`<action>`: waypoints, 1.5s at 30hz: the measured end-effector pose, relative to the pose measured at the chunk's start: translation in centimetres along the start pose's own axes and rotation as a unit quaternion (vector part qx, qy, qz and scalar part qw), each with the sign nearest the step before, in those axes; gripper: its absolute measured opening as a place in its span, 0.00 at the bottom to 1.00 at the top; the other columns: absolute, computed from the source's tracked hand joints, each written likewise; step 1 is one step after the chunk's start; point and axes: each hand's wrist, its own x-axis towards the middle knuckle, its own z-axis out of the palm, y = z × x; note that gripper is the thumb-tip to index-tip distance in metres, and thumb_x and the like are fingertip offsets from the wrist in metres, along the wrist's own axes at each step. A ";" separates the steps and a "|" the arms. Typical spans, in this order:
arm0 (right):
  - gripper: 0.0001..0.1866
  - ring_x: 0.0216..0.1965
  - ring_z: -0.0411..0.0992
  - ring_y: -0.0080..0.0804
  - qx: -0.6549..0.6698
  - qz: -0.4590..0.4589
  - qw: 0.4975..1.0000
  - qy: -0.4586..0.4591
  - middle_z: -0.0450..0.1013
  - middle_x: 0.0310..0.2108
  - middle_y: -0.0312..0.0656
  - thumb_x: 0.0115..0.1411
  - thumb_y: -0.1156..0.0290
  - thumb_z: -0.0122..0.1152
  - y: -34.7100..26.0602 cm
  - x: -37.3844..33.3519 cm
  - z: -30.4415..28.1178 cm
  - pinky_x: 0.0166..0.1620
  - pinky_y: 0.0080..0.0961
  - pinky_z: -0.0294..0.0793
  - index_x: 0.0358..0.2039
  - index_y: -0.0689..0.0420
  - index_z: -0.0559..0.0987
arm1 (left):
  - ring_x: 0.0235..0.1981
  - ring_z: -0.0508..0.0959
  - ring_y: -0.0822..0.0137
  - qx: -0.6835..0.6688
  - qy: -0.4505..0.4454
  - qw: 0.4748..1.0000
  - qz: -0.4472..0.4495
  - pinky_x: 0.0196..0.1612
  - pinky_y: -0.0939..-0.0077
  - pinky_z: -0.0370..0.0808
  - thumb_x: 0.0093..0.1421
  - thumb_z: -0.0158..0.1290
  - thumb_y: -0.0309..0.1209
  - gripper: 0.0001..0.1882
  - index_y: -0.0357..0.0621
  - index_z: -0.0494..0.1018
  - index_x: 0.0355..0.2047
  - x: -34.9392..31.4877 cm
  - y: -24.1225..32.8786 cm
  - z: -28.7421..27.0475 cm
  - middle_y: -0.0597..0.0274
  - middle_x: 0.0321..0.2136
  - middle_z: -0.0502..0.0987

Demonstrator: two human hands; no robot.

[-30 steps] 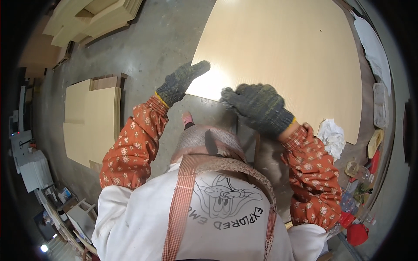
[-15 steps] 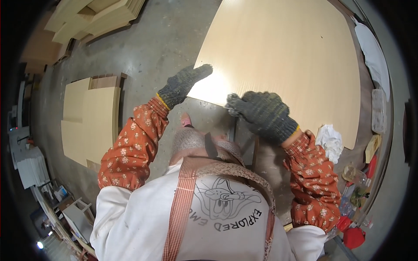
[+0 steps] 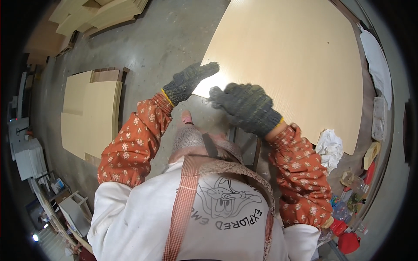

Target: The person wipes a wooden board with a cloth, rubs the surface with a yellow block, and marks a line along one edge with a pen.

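Board [image 3: 296,65]: wide, pale and lying flat from upper middle to upper right of the frame, its near left corner just left of centre.
Right hand [image 3: 246,106]: gloved and clenched at the near edge, fingers curled in (I cannot tell whether something small is pinched inside).
Left hand [image 3: 190,81]: gloved, laid over the left edge by that corner, fingers stretched along the top; its underside is hidden, so I cannot tell if it grasps the edge.
Change at the corner: the right hand has shifted leftward in the last half second, while the left hand keeps to its edge.
Meaning for the work: attention seems to be gathering on that corner, with the two hands near each other but apart.
Crumpled paper [image 3: 329,149]: white, right of centre, against the near edge.
Wood block [image 3: 371,155]: small and yellowish, at the right rim of the frame.
Clear box [image 3: 379,119]: above that block, beside the right edge.
Left stack [image 3: 87,117]: pale sheets, middle left, well apart from the hands.
Far stack [image 3: 104,17]: more pale pieces, upper left.
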 end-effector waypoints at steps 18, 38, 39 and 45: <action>0.12 0.43 0.74 0.34 0.158 0.078 0.925 0.337 0.74 0.43 0.45 0.55 0.74 0.56 -6.2 -6.0 6.1 0.41 0.33 0.78 0.41 0.55 0.76 | 0.61 0.63 0.56 0.099 0.037 0.988 0.109 0.62 0.65 0.59 0.52 0.49 0.19 0.31 0.37 0.61 0.59 0.4 0.6 1.7 0.51 0.59 0.63; 0.12 0.38 0.72 0.43 -0.149 0.556 0.733 0.361 0.75 0.36 0.47 0.57 0.70 0.55 -6.0 -18.2 4.8 0.43 0.36 0.70 0.41 0.57 0.79 | 0.64 0.58 0.61 0.040 -0.056 0.985 0.157 0.60 0.57 0.56 0.43 0.38 0.11 0.43 0.49 0.56 0.63 -0.3 -0.9 5.1 0.56 0.62 0.59; 0.12 0.38 0.72 0.43 -0.157 0.562 0.727 0.362 0.75 0.36 0.47 0.57 0.70 0.55 -5.2 -18.7 4.7 0.43 0.36 0.70 0.41 0.57 0.79 | 0.64 0.58 0.61 0.037 -0.056 0.983 0.168 0.60 0.57 0.56 0.43 0.38 0.11 0.43 0.49 0.56 0.63 0.0 -1.0 5.5 0.56 0.62 0.59; 0.11 0.36 0.73 0.42 -0.166 0.562 0.784 0.205 0.75 0.33 0.43 0.60 0.69 0.49 -6.7 -14.2 5.9 0.42 0.36 0.70 0.41 0.56 0.76 | 0.63 0.59 0.59 -0.002 -0.010 0.976 0.219 0.60 0.58 0.58 0.41 0.39 0.10 0.41 0.44 0.59 0.61 0.4 -1.8 6.2 0.52 0.61 0.60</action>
